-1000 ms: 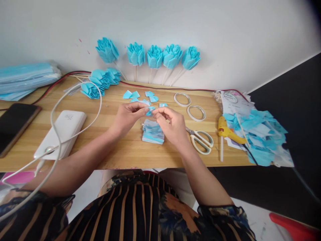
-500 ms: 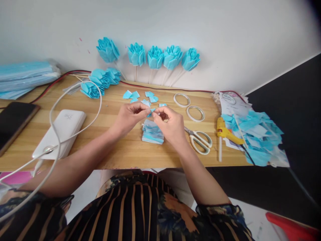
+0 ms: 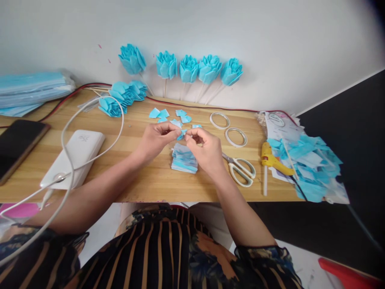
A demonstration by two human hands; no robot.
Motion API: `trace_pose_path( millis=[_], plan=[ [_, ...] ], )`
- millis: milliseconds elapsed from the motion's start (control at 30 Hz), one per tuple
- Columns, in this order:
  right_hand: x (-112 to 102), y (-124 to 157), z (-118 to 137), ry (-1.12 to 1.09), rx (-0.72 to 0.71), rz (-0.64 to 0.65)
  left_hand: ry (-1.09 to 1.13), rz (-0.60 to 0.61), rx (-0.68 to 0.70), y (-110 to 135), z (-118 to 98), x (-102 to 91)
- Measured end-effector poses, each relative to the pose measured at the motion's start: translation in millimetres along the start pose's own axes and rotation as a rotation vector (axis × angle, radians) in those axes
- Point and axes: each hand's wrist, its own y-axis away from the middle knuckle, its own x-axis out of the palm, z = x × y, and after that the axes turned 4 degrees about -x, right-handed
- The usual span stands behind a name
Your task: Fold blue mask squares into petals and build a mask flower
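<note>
My left hand (image 3: pixel 156 140) and my right hand (image 3: pixel 204 150) meet above the middle of the wooden table (image 3: pixel 144 180). Both pinch one small blue paper piece (image 3: pixel 181 133) between their fingertips. Directly beneath them lies a stack of blue and white paper squares (image 3: pixel 184 159). Several folded blue pieces (image 3: pixel 168 115) are scattered just beyond my hands.
Blue paper flowers (image 3: pixel 186 67) lean on the wall, more flowers (image 3: pixel 122 98) lie flat. Two tape rings (image 3: pixel 227 127), scissors (image 3: pixel 242 169), a yellow glue gun (image 3: pixel 272 161) and a scrap pile (image 3: pixel 303 160) sit right. A white power bank (image 3: pixel 75 156), cable, phone (image 3: pixel 18 144) and blue sheets (image 3: pixel 30 92) sit left.
My fingertips have shifted slightly on the small blue piece; both hands stay in place above the stack. The view has moved a little.
</note>
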Motion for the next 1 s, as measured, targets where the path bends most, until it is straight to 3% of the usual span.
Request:
trace_pose_path(
  millis=[300, 467, 567, 667, 833, 1000],
  plan=[
    [-8, 0, 2, -0.059, 0.043, 0.056, 0.027, -0.038, -0.055, -2, -3, -1.9],
    [-16, -2, 4, -0.114, 0.084, -0.148, 0.043, -0.007, -0.069, -2, -2, -1.2],
    [-17, -3, 2, -0.177, 0.091, -0.205, 0.049, -0.015, -0.065, -1, -2, -0.9],
    [-16, -4, -1, -0.178, 0.098, -0.145, 0.052, 0.001, -0.065, -1, -2, -1.0],
    [-10, -5, -8, -0.263, 0.117, 0.076, 0.040, 0.052, -0.043, 0, -2, -0.8],
    [-5, -8, -13, -0.314, 0.118, 0.112, 0.000, 0.070, -0.012, 0, -1, 0.5]
  ],
)
